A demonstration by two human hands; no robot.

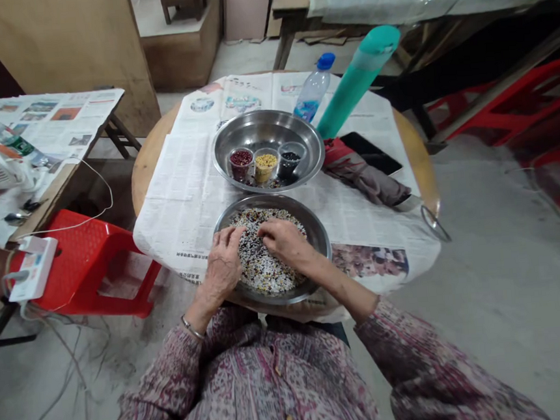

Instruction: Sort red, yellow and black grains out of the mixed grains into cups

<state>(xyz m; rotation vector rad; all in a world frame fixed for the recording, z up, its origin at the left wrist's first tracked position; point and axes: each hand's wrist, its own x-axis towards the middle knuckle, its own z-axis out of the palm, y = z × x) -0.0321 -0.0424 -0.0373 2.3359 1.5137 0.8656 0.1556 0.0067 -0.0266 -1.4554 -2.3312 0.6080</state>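
A steel basin near the table's front edge holds a mix of small white, black, yellow and dark red pieces, like beans or beads. My left hand rests over its left side, fingers curled down to the mix. Above the middle, my right hand has its fingers bent and drawn together at the mix. Whatever either set of fingertips pinches is too small to make out. Behind stands a second steel basin. Inside it are a cup of red pieces, a cup of yellow pieces and a cup of black pieces.
Newspaper covers the round table. Right of the far basin are a plastic bottle, a green cylinder, a folded umbrella and a dark tablet-like object. A red stool with a power strip stands left.
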